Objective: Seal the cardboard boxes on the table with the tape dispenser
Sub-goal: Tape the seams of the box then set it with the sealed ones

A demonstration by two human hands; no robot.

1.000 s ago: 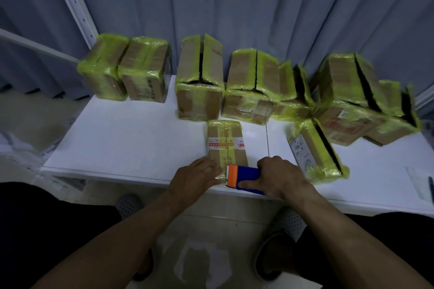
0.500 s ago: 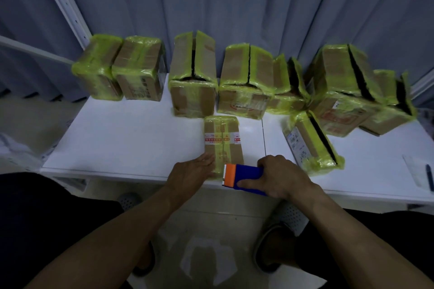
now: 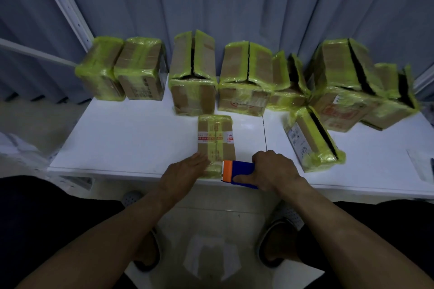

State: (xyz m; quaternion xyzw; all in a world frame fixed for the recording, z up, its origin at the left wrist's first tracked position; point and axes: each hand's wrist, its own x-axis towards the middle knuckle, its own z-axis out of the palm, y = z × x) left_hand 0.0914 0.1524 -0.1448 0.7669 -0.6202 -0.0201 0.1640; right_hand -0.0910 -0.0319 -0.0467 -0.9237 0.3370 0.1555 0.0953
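Center frame, at the white table (image 3: 131, 138) near edge: left hand (image 3: 185, 171) lies flat, fingers straight, on a small cardboard box (image 3: 216, 138); right hand (image 3: 273, 170) grips blue/orange tape dispenser (image 3: 237, 172) at the box's near end. Yellow-taped boxes (image 3: 244, 75) line the rear.

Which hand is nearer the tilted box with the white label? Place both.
Right. The right hand, gripping the tape dispenser, sits just left of the tilted box; the left hand rests farther left on the small box.
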